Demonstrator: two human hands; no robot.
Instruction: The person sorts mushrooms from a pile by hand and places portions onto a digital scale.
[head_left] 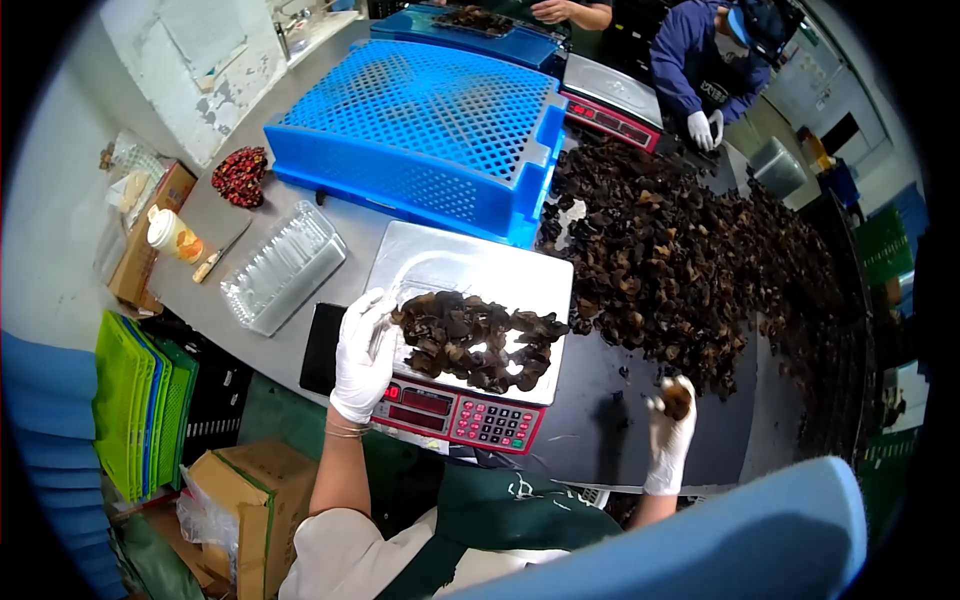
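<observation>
Dark wood ear mushrooms (470, 335) lie in a loose ring on the steel pan (480, 260) of a red digital scale (455, 415). At the left end of this ring is my left hand (362, 360) in a white glove, fingers stretched out and seemingly holding nothing; whether it touches the mushrooms I cannot tell. My right hand (672, 440), also gloved, is raised right of the scale with its fingers closed around a brownish wood ear mushroom (677, 400). Just beyond it spreads a large heap of wood ear mushrooms (660, 250).
Behind the scale stands an upturned blue crate (410, 120). On the left are a clear plastic tray stack (285, 268), a knife (222, 252), a paper cup (175, 235) and a red bundle (240, 177). A gloved co-worker (710, 70) works beside a second scale (612, 100).
</observation>
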